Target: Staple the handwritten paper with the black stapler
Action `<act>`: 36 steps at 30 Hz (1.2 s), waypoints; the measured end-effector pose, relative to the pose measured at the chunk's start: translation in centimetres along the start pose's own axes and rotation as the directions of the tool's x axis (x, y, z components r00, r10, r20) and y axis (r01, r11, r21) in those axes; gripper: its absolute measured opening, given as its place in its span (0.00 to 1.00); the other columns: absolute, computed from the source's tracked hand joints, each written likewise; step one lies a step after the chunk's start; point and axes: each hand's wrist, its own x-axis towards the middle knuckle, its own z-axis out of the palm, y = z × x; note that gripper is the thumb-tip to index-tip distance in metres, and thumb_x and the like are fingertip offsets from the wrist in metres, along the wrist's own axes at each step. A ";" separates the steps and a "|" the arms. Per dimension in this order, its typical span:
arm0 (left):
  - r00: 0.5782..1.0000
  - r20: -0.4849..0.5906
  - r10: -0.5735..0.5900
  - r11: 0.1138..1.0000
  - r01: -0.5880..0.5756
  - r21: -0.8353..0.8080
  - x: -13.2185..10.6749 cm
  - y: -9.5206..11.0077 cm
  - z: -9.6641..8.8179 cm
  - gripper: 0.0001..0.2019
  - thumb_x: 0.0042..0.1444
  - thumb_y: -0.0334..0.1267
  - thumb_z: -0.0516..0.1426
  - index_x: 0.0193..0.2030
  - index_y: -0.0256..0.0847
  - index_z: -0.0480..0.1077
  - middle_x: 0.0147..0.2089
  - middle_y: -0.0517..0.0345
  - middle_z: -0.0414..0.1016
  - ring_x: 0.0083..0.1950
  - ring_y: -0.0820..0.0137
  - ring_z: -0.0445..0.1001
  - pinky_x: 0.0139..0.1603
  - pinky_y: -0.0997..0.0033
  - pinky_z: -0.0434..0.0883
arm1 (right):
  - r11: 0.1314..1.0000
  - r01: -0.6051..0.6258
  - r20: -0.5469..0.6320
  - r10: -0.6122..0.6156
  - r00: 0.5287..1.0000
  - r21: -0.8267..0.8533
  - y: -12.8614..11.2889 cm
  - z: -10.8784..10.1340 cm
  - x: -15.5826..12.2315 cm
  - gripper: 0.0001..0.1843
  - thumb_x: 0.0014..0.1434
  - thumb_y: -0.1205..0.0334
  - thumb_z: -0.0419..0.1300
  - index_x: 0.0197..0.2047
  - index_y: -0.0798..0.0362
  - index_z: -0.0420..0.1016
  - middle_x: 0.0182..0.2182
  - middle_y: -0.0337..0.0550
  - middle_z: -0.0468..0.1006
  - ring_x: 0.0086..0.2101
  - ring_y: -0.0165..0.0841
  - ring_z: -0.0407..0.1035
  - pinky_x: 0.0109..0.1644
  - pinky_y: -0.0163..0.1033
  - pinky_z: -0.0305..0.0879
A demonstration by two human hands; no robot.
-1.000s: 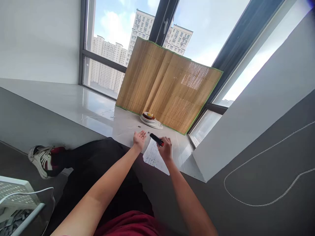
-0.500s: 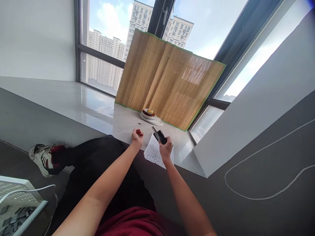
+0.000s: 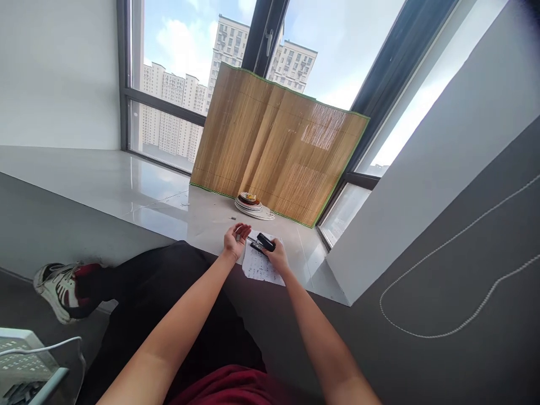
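Note:
My right hand [image 3: 277, 256] grips a black stapler [image 3: 266, 242] by its rear end. The stapler's top is swung up, apart from its base and metal rail. Just left of it, my left hand [image 3: 236, 241] is palm up with its fingers loosely bent and apart; I see nothing held in it. The fingertips are close to the stapler's front end, and whether they touch it I cannot tell. Beneath the stapler lies a white sheet of paper [image 3: 259, 268] with dark writing, at the edge of the tiled sill [image 3: 206, 225].
Farther back is a stack of plates [image 3: 248, 207], with a small grey piece [image 3: 233, 218] in front of it. A bamboo mat [image 3: 270, 146] leans against the window. A white basket [image 3: 29, 360] with a cable stands at lower left, and a beaded cord [image 3: 422, 336] hangs at right.
The stapler has turned so its front end points left towards my left hand. My left hand's fingers have straightened and come closer to it. The view has shifted slightly.

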 end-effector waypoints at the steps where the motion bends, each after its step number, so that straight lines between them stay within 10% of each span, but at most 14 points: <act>1: 1.000 0.016 0.005 1.000 -0.005 -0.004 0.0 -0.1 0.0 0.10 0.70 0.35 0.52 0.42 0.38 0.74 0.42 0.47 0.82 0.48 0.64 0.84 0.56 0.63 0.78 | 0.999 0.040 -0.041 -0.040 0.998 0.001 -0.8 0.0 -0.1 0.16 0.54 0.51 0.70 0.41 0.48 0.72 0.42 0.46 0.80 0.44 0.43 0.73 0.51 0.47 0.71; 6: 0.975 0.220 -0.035 0.997 0.019 0.074 -0.5 -0.5 0.0 0.15 0.74 0.44 0.50 0.48 0.39 0.74 0.61 0.42 0.80 0.63 0.57 0.80 0.65 0.54 0.74 | 0.917 0.370 -0.027 -0.370 0.928 0.148 -5.8 1.0 -1.4 0.11 0.65 0.54 0.63 0.48 0.48 0.78 0.42 0.45 0.79 0.41 0.38 0.73 0.50 0.43 0.71; 15: 0.933 0.349 -0.083 0.981 0.016 0.191 -1.5 -0.4 0.4 0.18 0.72 0.52 0.50 0.47 0.42 0.73 0.67 0.44 0.76 0.68 0.55 0.74 0.64 0.53 0.73 | 0.941 0.307 0.025 -0.313 0.949 0.140 -7.3 4.9 -1.8 0.06 0.59 0.63 0.61 0.36 0.49 0.81 0.33 0.42 0.81 0.32 0.36 0.74 0.39 0.39 0.70; 27: 0.991 0.026 0.132 0.991 -0.132 0.001 0.1 0.1 -0.7 0.08 0.62 0.40 0.60 0.33 0.41 0.70 0.28 0.62 0.69 0.26 0.76 0.66 0.27 0.74 0.62 | 0.907 -0.046 0.053 0.075 0.996 -0.418 4.0 -5.0 3.8 0.13 0.58 0.72 0.57 0.36 0.52 0.84 0.36 0.51 0.84 0.42 0.41 0.77 0.47 0.40 0.68; 36: 0.986 0.074 0.149 0.969 -0.161 0.187 -0.5 -0.1 -0.7 0.10 0.56 0.44 0.61 0.32 0.41 0.66 0.27 0.63 0.64 0.24 0.76 0.62 0.26 0.74 0.61 | 0.851 -0.083 0.188 0.209 0.960 -0.519 6.9 -2.9 6.1 0.26 0.66 0.70 0.50 0.62 0.51 0.79 0.55 0.52 0.82 0.60 0.44 0.69 0.61 0.44 0.62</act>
